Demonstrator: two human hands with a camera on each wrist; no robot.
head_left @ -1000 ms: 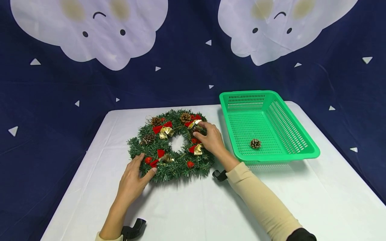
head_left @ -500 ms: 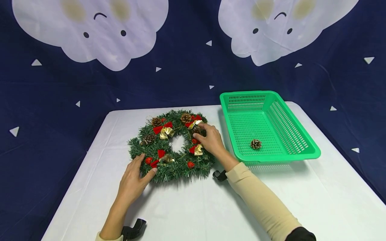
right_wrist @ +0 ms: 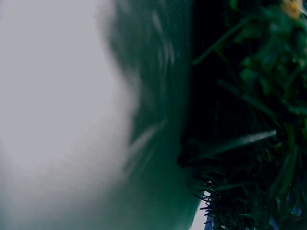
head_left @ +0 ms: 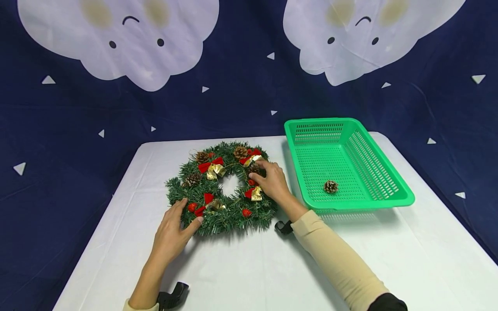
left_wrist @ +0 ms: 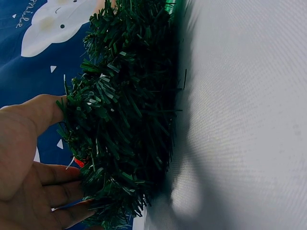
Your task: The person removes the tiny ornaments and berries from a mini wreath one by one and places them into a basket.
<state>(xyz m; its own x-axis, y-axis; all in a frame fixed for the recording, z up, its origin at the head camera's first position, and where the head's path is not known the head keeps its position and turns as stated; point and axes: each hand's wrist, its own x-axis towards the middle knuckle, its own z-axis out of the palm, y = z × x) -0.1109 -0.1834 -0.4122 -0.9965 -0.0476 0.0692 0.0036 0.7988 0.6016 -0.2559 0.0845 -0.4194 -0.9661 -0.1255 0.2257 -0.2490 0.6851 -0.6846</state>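
Note:
A green tinsel wreath [head_left: 229,220] lies on the white table, dressed with red-and-gold bows, red berries and pine cones. At its front left edge rests my left hand [head_left: 171,231], thumb and fingers spread; the left wrist view shows those fingertips [left_wrist: 74,213] against the tinsel. My right hand [head_left: 274,181] reaches over the wreath's right side and holds a dark pine cone [head_left: 254,168] between thumb and fingers, partly hidden by them. Right beside these fingers sits a red-and-gold bow [head_left: 250,160]. The right wrist view has only dark tinsel [right_wrist: 259,120] and tablecloth, no hand.
A green perforated basket [head_left: 350,202] stands on the right of the table, with one pine cone [head_left: 331,186] inside. Behind the table hangs a dark blue backdrop [head_left: 241,108] with clouds. A black wrist mount [head_left: 284,227] juts below the right wrist.

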